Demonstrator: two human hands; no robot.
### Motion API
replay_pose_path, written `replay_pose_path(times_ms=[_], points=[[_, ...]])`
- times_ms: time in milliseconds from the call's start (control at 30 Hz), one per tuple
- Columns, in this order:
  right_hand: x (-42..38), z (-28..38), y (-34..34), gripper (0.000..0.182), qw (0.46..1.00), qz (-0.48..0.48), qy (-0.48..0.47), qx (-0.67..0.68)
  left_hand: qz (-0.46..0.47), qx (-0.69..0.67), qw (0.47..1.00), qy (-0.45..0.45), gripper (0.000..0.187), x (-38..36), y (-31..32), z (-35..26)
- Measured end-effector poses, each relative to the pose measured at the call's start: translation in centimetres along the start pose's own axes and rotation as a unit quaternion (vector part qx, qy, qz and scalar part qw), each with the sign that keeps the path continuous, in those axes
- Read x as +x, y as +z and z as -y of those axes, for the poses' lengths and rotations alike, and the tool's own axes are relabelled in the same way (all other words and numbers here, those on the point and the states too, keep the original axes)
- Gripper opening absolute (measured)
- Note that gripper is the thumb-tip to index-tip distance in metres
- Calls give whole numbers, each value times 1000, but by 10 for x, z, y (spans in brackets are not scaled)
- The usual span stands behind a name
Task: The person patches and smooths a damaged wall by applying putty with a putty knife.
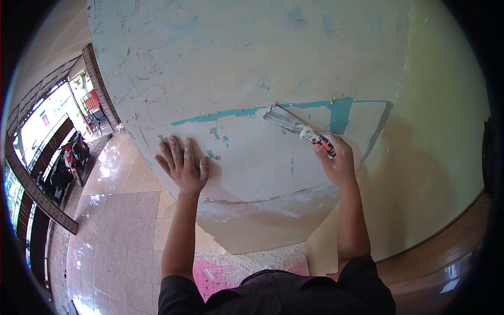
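While the left hand (183,165) lies flat, fingers spread, on the wall (252,63), the right hand (336,160) grips a scraper (294,126).

No text, label, brand, number or sign can be read anywhere in the head view. The handle of the putty knife (317,138) carries an orange, black and white pattern, but it is too small and smeared to make out any letters. The plastered wall (236,68) shows only scrape marks and strips of blue paint, no writing. The pink sheet (210,273) on the floor bears pale marks that cannot be read as words.
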State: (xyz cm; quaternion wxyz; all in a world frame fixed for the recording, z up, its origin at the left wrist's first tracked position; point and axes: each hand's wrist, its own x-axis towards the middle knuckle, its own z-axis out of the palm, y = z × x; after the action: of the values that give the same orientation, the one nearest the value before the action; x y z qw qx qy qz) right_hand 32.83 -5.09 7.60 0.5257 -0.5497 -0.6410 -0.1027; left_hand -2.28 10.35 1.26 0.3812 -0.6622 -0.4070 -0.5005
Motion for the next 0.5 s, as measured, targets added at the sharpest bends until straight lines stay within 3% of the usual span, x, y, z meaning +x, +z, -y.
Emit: replay_pose_path(times_ms=[500], points=[[7, 16, 13, 34, 999, 16, -21, -20, 2, -8, 1000, -5, 68, -1, 2, -2]])
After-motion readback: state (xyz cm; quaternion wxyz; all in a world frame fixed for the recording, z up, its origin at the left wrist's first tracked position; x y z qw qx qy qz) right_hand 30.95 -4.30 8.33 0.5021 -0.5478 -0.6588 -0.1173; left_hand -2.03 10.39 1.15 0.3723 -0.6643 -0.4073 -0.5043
